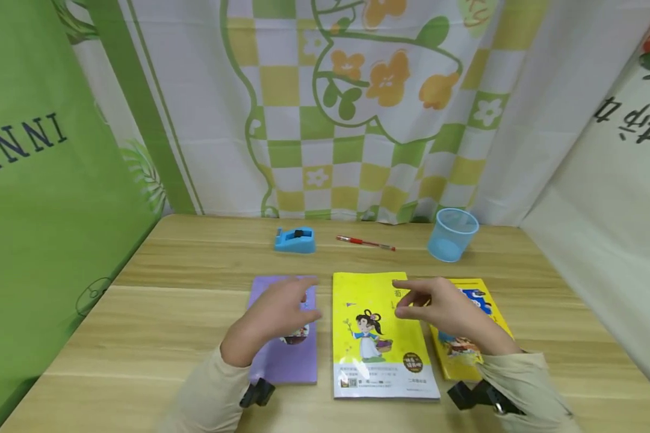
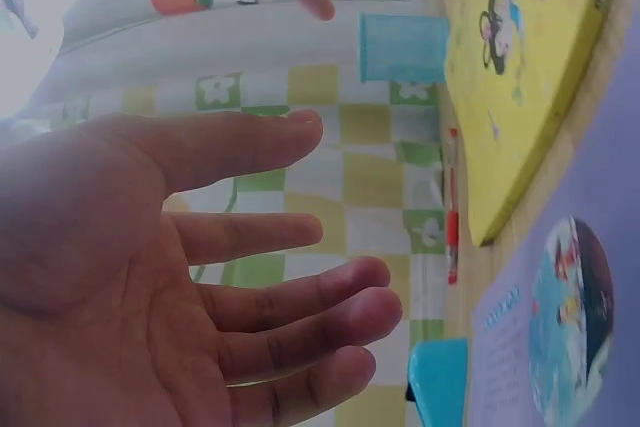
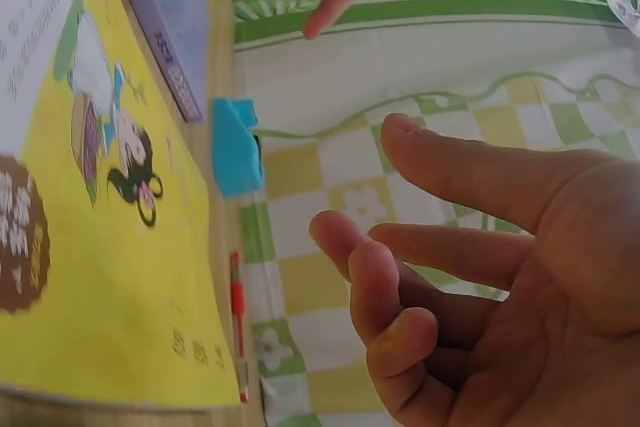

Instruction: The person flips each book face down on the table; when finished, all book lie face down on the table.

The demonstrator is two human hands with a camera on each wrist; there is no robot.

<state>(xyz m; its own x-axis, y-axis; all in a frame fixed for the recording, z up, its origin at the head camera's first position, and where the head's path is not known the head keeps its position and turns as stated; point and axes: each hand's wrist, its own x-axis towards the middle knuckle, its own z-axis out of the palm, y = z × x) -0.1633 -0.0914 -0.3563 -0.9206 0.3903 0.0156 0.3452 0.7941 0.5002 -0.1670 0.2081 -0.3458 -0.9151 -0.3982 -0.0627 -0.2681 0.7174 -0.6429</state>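
My left hand (image 1: 278,308) hovers over the purple book (image 1: 287,364), its fingers spread and nothing between them. In the left wrist view the left palm (image 2: 110,297) shows bare, with the book's round picture off to the right. Above the right side of the middle yellow book (image 1: 368,337), my right hand (image 1: 443,305) is raised with loosely bent fingers and holds nothing. That hand and its sleeve partly cover a second yellow book (image 1: 455,367) on the right. The right wrist view shows an empty right palm (image 3: 560,317) beside the middle book, whose cover has a cartoon girl.
Along the back of the wooden table (image 1: 195,258) are a blue tape dispenser (image 1: 295,240), a red pen (image 1: 365,243) and a translucent blue cup (image 1: 452,236). A patterned curtain (image 1: 368,150) hangs behind the table. Green cloth (image 1: 43,210) lines the left side.
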